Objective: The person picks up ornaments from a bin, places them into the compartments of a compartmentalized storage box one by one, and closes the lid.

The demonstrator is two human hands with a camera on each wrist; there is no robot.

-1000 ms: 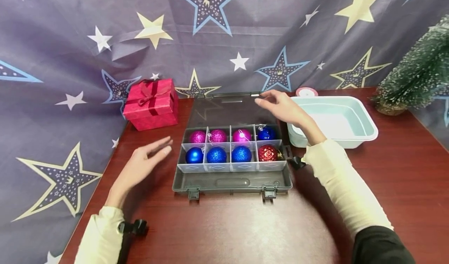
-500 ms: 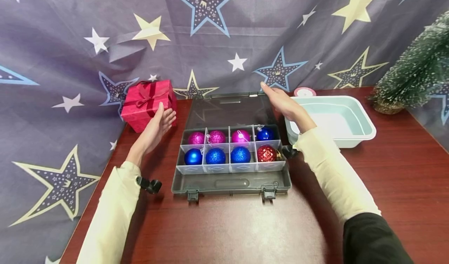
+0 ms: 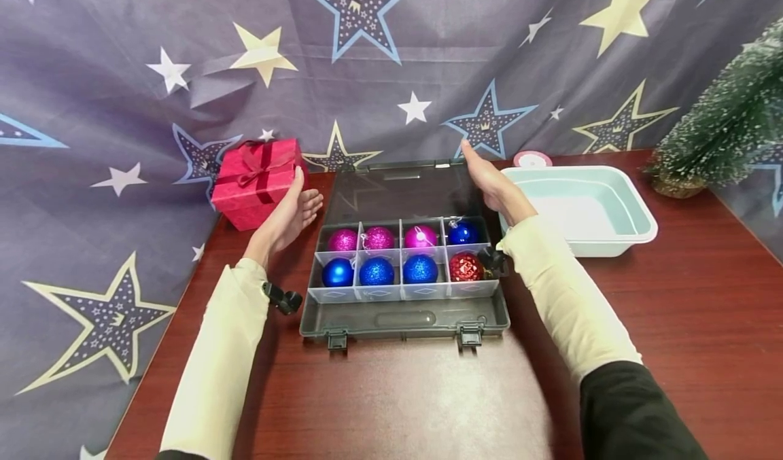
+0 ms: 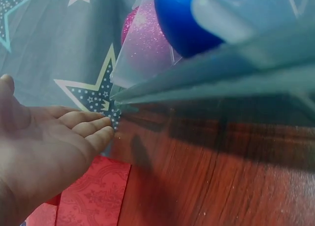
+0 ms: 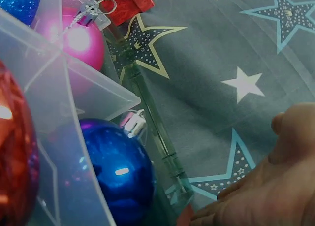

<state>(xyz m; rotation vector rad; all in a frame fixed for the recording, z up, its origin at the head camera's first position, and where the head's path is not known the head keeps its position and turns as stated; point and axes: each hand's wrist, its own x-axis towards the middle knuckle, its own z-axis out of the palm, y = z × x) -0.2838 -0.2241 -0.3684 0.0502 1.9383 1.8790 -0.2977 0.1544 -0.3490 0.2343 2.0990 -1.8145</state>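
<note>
A grey see-through plastic case (image 3: 404,319) lies with its lid (image 3: 400,193) laid back on the table. White dividers part its inside into compartments, each bearing one Christmas ball: several blue ones (image 3: 377,271), three pink ones (image 3: 378,238) and a red faceted one (image 3: 466,267). To the left of the case, my left hand (image 3: 286,215) stands palm inward with straight fingers, beside the lid's left edge. My right hand (image 3: 492,185) is at the lid's right edge, its fingers stretched and thumb up. Neither hand holds anything. In the right wrist view, a shiny blue ball (image 5: 118,172) sits near my right hand (image 5: 275,186).
A red gift box (image 3: 257,185) with a ribbon stands behind my left hand. Right of the case are a pale blue basin (image 3: 612,246), a pink-and-white ribbon roll (image 3: 532,160) and a small frosted Christmas tree (image 3: 728,120). A starry cloth (image 3: 391,93) hangs behind the table.
My left hand has moved forward and right, from low at the left up to the case's side. My right hand has shifted from over the lid's corner to its right edge, thumb now raised.
</note>
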